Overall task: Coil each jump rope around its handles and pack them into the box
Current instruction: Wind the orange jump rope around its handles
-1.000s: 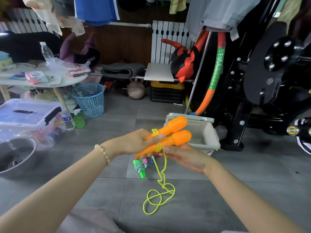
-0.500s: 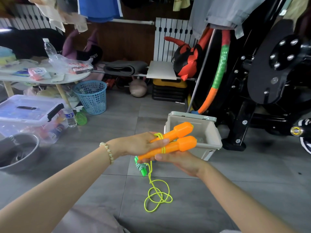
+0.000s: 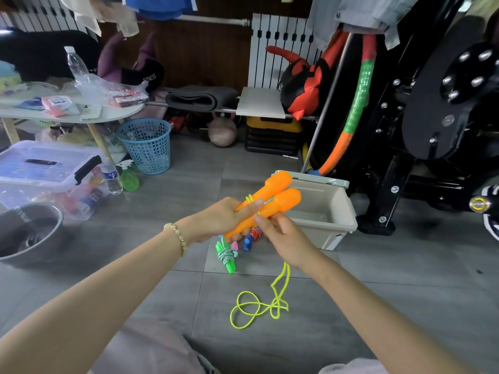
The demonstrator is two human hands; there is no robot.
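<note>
Left grip clamping both orange handles, tips pointing at box just beyond. Right grip rolling over from palm-up, pinching yellow rope, laying another turn. Slack swinging rightward beneath right grip, trailing on floor; coiling far from finishing.

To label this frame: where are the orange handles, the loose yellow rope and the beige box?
orange handles [image 3: 286, 201]: head view, thick end of the nearer handle.
yellow rope [image 3: 278, 306]: head view, tangle on the floor.
beige box [image 3: 324, 233]: head view, front wall.
</note>
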